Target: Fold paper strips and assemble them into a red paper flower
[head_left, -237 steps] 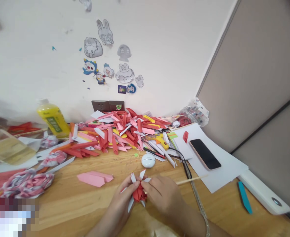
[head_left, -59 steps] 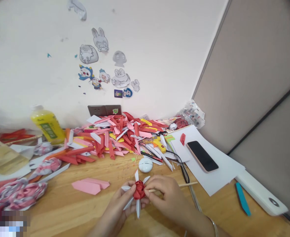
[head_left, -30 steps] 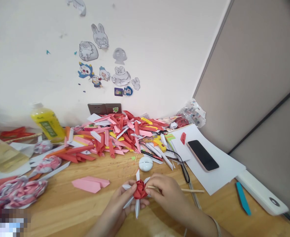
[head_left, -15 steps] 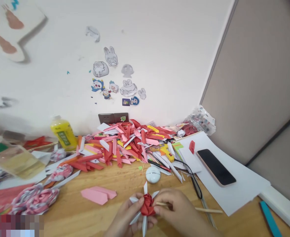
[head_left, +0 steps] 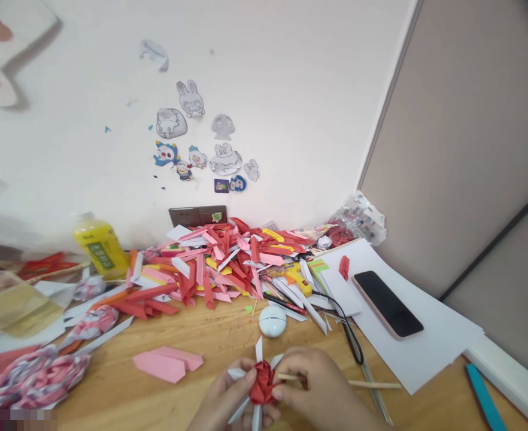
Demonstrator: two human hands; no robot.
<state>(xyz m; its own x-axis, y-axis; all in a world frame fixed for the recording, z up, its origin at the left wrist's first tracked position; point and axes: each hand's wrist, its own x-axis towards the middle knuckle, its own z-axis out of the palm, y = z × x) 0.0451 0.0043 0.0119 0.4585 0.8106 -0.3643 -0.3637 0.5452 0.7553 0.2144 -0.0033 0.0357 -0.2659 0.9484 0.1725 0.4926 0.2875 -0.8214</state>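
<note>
A folded paper flower (head_left: 262, 383), with a red centre and white pointed petals, is held near the bottom middle of the view. My left hand (head_left: 228, 395) grips it from the left, thumb on the red centre and fingers underneath. At the flower's right edge, my right hand (head_left: 313, 383) pinches with thumb and forefinger, and a thin wooden stick (head_left: 376, 385) passes through this hand, its tip close to the red paper. Two pink folded papers (head_left: 169, 363) lie on the table left of my hands.
A white round case (head_left: 273, 321) sits just beyond the flower. Behind are a heap of folded paper strips (head_left: 210, 263), a yellow glue gun (head_left: 299, 278) with a cable, and a yellow bottle (head_left: 102, 248). A phone (head_left: 387, 304) rests on white paper (head_left: 443, 341) at right.
The view has shifted slightly, so the table things appear further left. The right fingers have shifted a little at the flower's edge; both hands keep their hold.
</note>
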